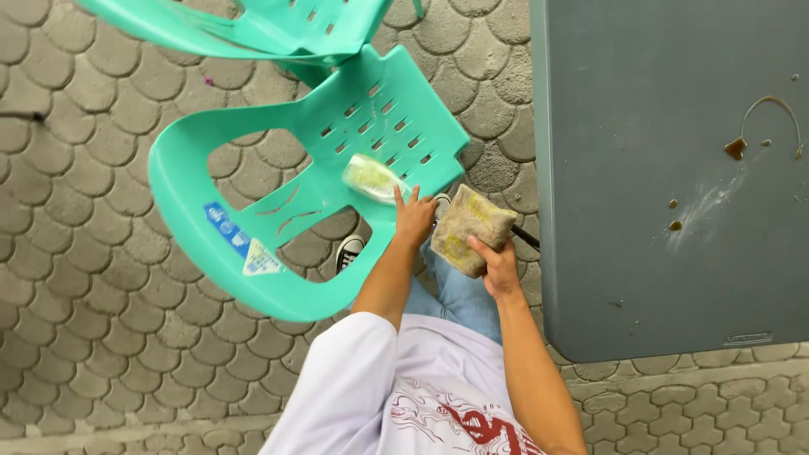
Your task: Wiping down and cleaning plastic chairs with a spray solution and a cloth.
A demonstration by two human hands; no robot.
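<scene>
Two green chairs (286,168) occupy 10 o'clock; one grey worktop (674,168) at 3 o'clock. Left hand (413,221), grip released, touches the chair beside one brush (372,179). Right hand (499,268) grasps one sponge (468,227) at centre.

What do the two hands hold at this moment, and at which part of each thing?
The right hand grips a dirty yellowish sponge at its lower edge. The left hand touches a pale brush at its end, resting on the green chair.

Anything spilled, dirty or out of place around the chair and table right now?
Yes. The grey table has brown drips and a whitish smear near its right edge. The green chair is tipped on its side. The left hand touches a pale brush on it; the right hand holds a stained sponge.
</scene>
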